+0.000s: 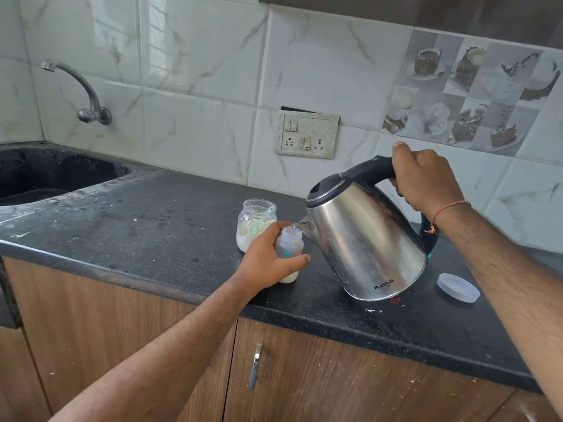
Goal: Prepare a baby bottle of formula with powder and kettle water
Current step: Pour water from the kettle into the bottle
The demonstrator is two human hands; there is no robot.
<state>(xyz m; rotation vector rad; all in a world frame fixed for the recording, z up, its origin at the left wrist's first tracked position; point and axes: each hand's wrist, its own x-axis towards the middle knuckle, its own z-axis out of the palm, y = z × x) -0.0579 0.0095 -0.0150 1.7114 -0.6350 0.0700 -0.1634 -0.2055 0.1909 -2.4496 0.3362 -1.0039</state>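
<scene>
Your left hand wraps the bottle, fingers and thumb curled round its body, and holds it upright on the counter just left of the kettle. Your right hand is clenched round the kettle's black handle, above and behind the steel body.

The kettle is tipped toward the bottle: its axis leans left, lid end down toward your left hand, base lifted on the right. The spout sits directly over the bottle's open mouth, touching it or just clear, and a thin thread of water appears to run in. That spout-over-mouth line is what the pour turns on.

The bottle's long axis stands vertical, mouth up; white powder or milky liquid shows at its bottom, so filling looks barely begun. Your left hand is the nearer one to the bottle; the right only steers the tilt.

The powder jar, open with a green scoop inside, stands just behind and left of the bottle, touching or nearly touching your left knuckles. A white lid lies right of the kettle, near the counter's front edge.

Keep the tilt shallow, I'd judge, since the mouth is narrow and your fingers sit close under hot water.
</scene>
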